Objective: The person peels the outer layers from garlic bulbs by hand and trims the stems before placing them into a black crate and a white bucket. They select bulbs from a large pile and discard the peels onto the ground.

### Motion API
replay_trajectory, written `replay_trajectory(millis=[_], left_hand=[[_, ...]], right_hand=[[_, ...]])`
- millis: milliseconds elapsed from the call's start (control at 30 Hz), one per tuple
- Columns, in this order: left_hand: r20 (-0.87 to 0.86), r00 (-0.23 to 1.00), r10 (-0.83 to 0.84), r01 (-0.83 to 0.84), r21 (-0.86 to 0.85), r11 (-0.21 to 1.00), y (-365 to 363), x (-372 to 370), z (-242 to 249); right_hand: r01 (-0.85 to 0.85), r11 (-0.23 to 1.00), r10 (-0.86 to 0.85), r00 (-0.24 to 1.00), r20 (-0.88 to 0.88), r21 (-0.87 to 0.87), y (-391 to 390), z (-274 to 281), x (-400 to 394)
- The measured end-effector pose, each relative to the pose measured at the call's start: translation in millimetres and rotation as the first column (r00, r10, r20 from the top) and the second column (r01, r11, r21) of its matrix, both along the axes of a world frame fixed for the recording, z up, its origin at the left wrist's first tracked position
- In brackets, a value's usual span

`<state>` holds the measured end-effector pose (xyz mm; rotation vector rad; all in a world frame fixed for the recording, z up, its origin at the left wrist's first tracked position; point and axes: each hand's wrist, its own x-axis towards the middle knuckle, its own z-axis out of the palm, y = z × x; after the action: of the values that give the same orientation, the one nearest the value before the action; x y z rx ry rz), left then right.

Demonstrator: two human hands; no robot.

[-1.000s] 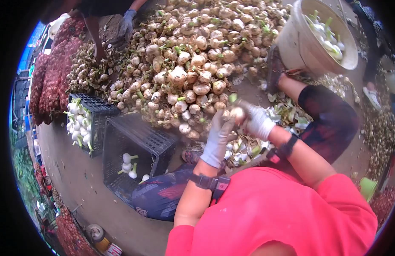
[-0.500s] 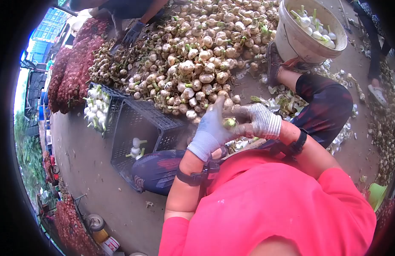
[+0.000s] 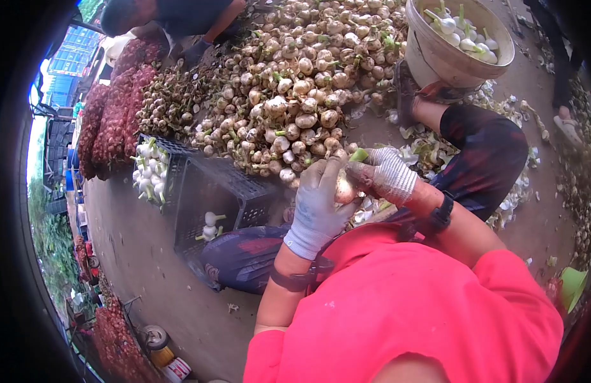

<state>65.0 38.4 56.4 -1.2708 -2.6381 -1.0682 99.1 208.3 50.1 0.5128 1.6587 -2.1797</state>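
One bulb (image 3: 344, 192), between our two gloved hands just before the pile (image 3: 302, 120): left hand (image 3: 318, 207), fingers curled about its side; right hand (image 3: 390, 175), fingers closed on it, green stalk (image 3: 359, 155) showing above. We judge peeling the step in hand; next move calls for a steady left hold, right fingers drawing off skin.

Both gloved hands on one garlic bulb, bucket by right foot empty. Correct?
The bucket by the right foot isn't empty: in the head view it holds white garlic bulbs. The rest stands: gloved left hand and right hand on one garlic bulb.
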Motion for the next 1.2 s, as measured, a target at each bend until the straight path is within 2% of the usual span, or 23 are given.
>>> replay_trajectory(millis=[167, 233, 267, 300, 333, 400, 433, 467, 500, 533, 600, 667, 700, 733, 767, 800, 867, 933, 1033, 1067, 1133, 1167, 1200], left_hand=[[0.041, 0.999, 0.007, -0.007, -0.004, 1.000, -3.5, -6.6, -0.4], [0.204, 0.976, -0.073, 0.074, 0.003, 0.997, -7.6, -13.7, 9.3], [0.758, 0.645, -0.094, -0.156, 0.252, 0.955, -11.1, -14.2, 3.3], [0.864, 0.389, -0.320, -0.224, 0.425, 0.877, -14.6, -17.1, -0.7], [0.895, 0.199, -0.399, -0.400, 0.446, 0.801, -13.8, -16.1, -4.1], [0.788, -0.102, -0.607, -0.769, 0.325, 0.551, -4.0, -16.5, 3.7], [0.926, 0.091, -0.367, -0.654, 0.334, 0.679, -8.5, -23.6, -9.8], [0.941, 0.317, -0.117, -0.542, 0.281, 0.792, -11.0, -28.0, -15.8], [0.665, 0.702, 0.254, -0.509, 0.219, 0.833, -15.6, -24.6, -18.3], [0.435, 0.819, 0.374, -0.496, 0.209, 0.843, -17.4, -15.6, -18.1], [0.174, 0.914, 0.367, -0.395, 0.169, 0.903, -5.4, -8.4, -14.8], [0.081, 0.922, 0.378, -0.385, 0.123, 0.915, -5.2, -10.8, -26.7], [0.289, 0.900, 0.326, -0.378, 0.145, 0.914, -6.6, -15.2, -30.9], [0.492, 0.833, 0.254, -0.375, 0.165, 0.912, -7.2, -15.1, -34.4], [0.520, 0.814, 0.258, -0.387, 0.155, 0.909, -1.0, -14.7, -27.3], [0.529, 0.809, 0.255, -0.388, 0.155, 0.909, -1.3, -13.9, -29.2], [0.358, 0.895, 0.267, -0.338, 0.153, 0.929, -4.5, -18.4, -31.9], [0.380, 0.908, 0.175, -0.272, 0.220, 0.937, -13.5, -20.5, -30.9], [0.855, 0.479, -0.200, -0.260, 0.356, 0.898, -23.9, -19.8, -13.2], [0.856, 0.477, -0.198, -0.262, 0.353, 0.898, -26.4, -19.4, -14.3], [0.725, 0.279, -0.630, -0.486, 0.672, 0.559, -30.4, -22.1, -17.9], [0.609, 0.368, -0.702, -0.498, 0.767, 0.404, -34.3, -29.3, -30.8], [0.675, 0.276, -0.684, -0.708, 0.624, 0.330, -36.5, -32.0, -14.0]], right_hand=[[-0.080, 0.991, 0.086, 0.995, -0.049, 0.106, -1.3, -7.2, -0.1], [-0.082, 0.996, 0.083, 0.996, -0.040, 0.034, 4.1, -3.3, 0.7], [-0.083, 0.996, 0.081, 0.996, -0.033, -0.037, 6.4, -1.8, 1.2], [-0.098, 0.919, 0.094, 0.995, -0.028, -0.382, 11.1, -11.4, 4.3], [-0.109, 0.917, 0.107, 0.994, -0.027, -0.384, 10.1, -11.8, 4.9], [0.065, 0.760, 0.096, 0.973, 0.211, -0.647, 4.3, 3.3, 5.2], [0.020, 0.757, 0.065, 0.992, 0.106, -0.653, 6.5, -8.3, 9.4], [-0.043, 0.861, 0.097, 0.992, 0.081, -0.506, 9.4, -10.4, 4.1], [-0.034, 0.912, 0.070, 0.995, 0.072, -0.408, 7.7, -9.5, 4.8], [-0.020, 0.953, 0.039, 0.998, 0.056, -0.302, 5.0, -6.1, 3.9], [-0.132, 0.991, 0.129, 0.986, -0.108, -0.020, -6.1, -3.5, 1.3], [-0.139, 0.990, 0.135, 0.980, -0.147, -0.018, -13.7, -1.5, -3.9], [-0.240, 0.939, 0.283, 0.946, -0.156, 0.246, -10.0, -4.5, -10.0], [-0.320, 0.811, 0.423, 0.899, -0.114, 0.490, -6.8, -7.7, -12.9], [-0.283, 0.697, 0.522, 0.831, -0.195, 0.659, -3.7, -9.0, -17.2], [-0.214, 0.489, 0.643, 0.743, -0.183, 0.846, 0.1, -11.4, -19.2], [-0.133, 0.261, 0.680, 0.728, -0.085, 0.956, 4.7, -5.8, -26.6], [-0.229, 0.159, 0.638, 0.766, 0.077, 0.960, 8.2, -17.2, -36.8], [-0.239, 0.180, 0.629, 0.773, 0.075, 0.954, 6.8, -34.5, -41.7], [-0.345, 0.182, 0.690, 0.712, 0.130, 0.921, 3.5, -36.5, -42.7], [-0.475, 0.175, 0.815, 0.562, 0.144, 0.862, -4.1, -43.9, -35.2], [-0.538, 0.251, 0.846, 0.525, 0.088, 0.805, -3.1, -37.7, -26.0], [-0.597, 0.314, 0.873, 0.487, 0.022, 0.738, 2.1, -25.7, -17.4]])
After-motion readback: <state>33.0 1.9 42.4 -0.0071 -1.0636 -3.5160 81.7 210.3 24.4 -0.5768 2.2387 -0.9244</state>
